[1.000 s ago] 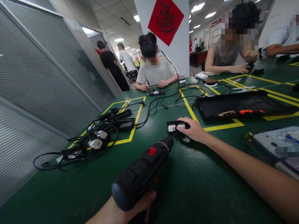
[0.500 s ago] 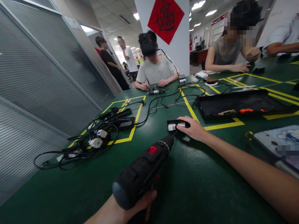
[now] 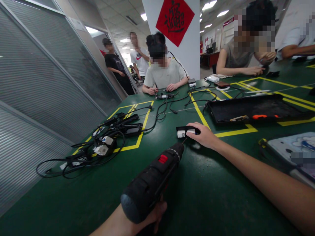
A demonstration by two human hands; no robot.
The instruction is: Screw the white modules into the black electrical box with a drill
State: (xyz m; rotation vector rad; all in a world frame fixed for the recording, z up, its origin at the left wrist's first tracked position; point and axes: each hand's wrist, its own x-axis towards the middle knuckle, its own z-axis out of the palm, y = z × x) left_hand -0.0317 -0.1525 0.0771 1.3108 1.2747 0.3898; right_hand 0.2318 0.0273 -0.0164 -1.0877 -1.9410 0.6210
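Note:
A black cordless drill (image 3: 152, 183) with red switches is gripped in my left hand (image 3: 150, 214), whose fingers wrap the handle below its body. Its thin bit points away from me and reaches the near side of a small black-and-white block-shaped part (image 3: 181, 133); I cannot tell whether the tip touches it. My right hand (image 3: 200, 136) pinches that part from its right end, thumb in front and fingers over the top, low at the green table (image 3: 209, 190).
A tangle of black cables and adapters (image 3: 105, 141) lies on the left. At the right stand a black tray (image 3: 258, 111) with orange items and a pale printed case (image 3: 292, 150). A person (image 3: 163, 73) sits opposite; another (image 3: 236, 59) works at the far right.
The drill has shifted very slightly to the right and turned a little. My right hand and the part stay in place. In the background two standing people have turned.

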